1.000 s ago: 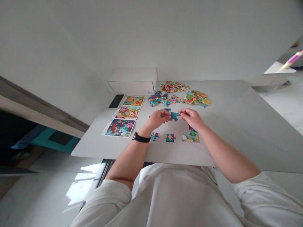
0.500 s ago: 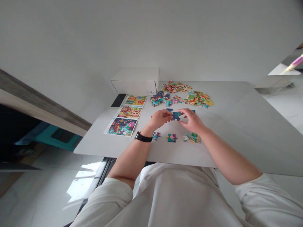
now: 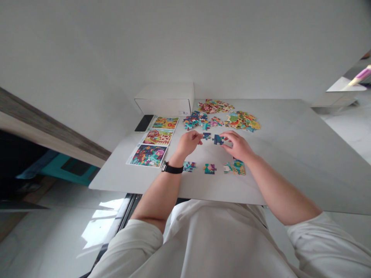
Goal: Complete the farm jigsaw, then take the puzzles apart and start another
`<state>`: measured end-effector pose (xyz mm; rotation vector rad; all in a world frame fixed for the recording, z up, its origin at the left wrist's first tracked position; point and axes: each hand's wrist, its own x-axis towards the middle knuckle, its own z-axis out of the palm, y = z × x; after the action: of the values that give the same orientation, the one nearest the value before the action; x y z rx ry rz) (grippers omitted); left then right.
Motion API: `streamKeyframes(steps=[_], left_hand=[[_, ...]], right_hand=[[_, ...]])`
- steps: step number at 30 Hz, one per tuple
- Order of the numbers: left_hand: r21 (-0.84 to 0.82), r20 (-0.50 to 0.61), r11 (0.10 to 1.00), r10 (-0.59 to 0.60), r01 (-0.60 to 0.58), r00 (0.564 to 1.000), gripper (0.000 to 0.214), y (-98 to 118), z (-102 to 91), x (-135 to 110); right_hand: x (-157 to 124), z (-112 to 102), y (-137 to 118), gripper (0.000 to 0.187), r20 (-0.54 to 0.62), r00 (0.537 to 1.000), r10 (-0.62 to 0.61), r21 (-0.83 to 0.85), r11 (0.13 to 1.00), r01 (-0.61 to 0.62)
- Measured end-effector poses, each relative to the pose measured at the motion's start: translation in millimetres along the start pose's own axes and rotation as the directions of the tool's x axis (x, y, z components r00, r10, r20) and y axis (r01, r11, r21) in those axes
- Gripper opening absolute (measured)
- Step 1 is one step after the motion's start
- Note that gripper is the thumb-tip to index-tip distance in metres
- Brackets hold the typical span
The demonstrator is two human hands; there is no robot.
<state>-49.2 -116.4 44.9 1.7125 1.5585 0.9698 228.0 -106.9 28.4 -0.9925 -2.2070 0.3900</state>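
Observation:
A dark blue jigsaw piece (image 3: 218, 139) is pinched at its right side by my right hand (image 3: 236, 144), thumb below and fingers above. To the left, my left hand (image 3: 189, 143) has its fingers curled in; whether anything is in them is hidden. Just beyond its fingertips lies another blue jigsaw piece (image 3: 206, 136) on the white table (image 3: 199, 185). Nearer my body a row of pieces is laid out: a light blue one (image 3: 189, 166) beside my left wrist, a teal and purple one (image 3: 210, 168) in the middle, and a joined group (image 3: 235, 168) below my right hand.
Behind my hands lie a blue heap (image 3: 195, 119), a red heap (image 3: 216, 105) and a yellow-green heap (image 3: 242, 120) of pieces, with a small pink group (image 3: 216, 121). A picture sheet (image 3: 149, 155), a phone (image 3: 144, 123) and a white box (image 3: 164, 104) are at the left.
My left hand has let go of the dark blue piece and drawn back left. The right hand keeps hold of that piece, and the blue piece on the table shows more fully.

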Motion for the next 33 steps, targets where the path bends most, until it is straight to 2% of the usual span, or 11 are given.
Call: streamKeyframes(steps=[6, 11, 15, 18, 21, 25, 30, 33], left_hand=[[0.119, -0.11, 0.991, 0.08, -0.067, 0.991, 0.016, 0, -8.7, -2], [0.177, -0.185, 0.982, 0.094, -0.061, 0.978, 0.022, -2, -23.5, 1], [0.176, -0.274, 0.984, 0.052, -0.003, 0.96, 0.029, -10, -45.3, 6], [0.197, -0.3, 0.979, 0.009, 0.053, 0.954, 0.025, -18, -58.1, 9], [0.244, -0.286, 0.966, -0.01, 0.083, 0.958, 0.021, -23, -61.9, 9], [0.288, -0.235, 0.955, 0.001, 0.069, 0.972, 0.022, -26, -55.3, 8], [0.269, -0.132, 0.962, -0.004, 0.04, 0.991, 0.027, -30, -41.8, 8], [0.295, -0.061, 0.955, 0.005, 0.013, 0.998, 0.03, -33, -35.1, 8]], right_hand=[[2, -13, 16, 0.029, -0.011, 0.999, 0.042, -0.024, 0.999, -0.042], [1, -20, 28, 0.024, -0.043, 0.995, 0.086, -0.031, 0.996, -0.087], [2, -17, 30, 0.024, -0.055, 0.997, 0.06, -0.019, 0.998, -0.061], [8, -12, 28, 0.023, -0.039, 0.998, 0.044, -0.016, 0.999, -0.044], [23, -7, 23, 0.023, 0.025, 0.999, 0.021, -0.029, 0.999, -0.02], [50, 1, 15, 0.026, 0.1, 0.995, -0.026, -0.045, 0.999, 0.03], [81, 23, 11, 0.042, 0.126, 0.992, -0.002, -0.086, 0.996, 0.012], [94, 38, 10, 0.04, 0.154, 0.988, 0.008, -0.102, 0.995, 0.008]])
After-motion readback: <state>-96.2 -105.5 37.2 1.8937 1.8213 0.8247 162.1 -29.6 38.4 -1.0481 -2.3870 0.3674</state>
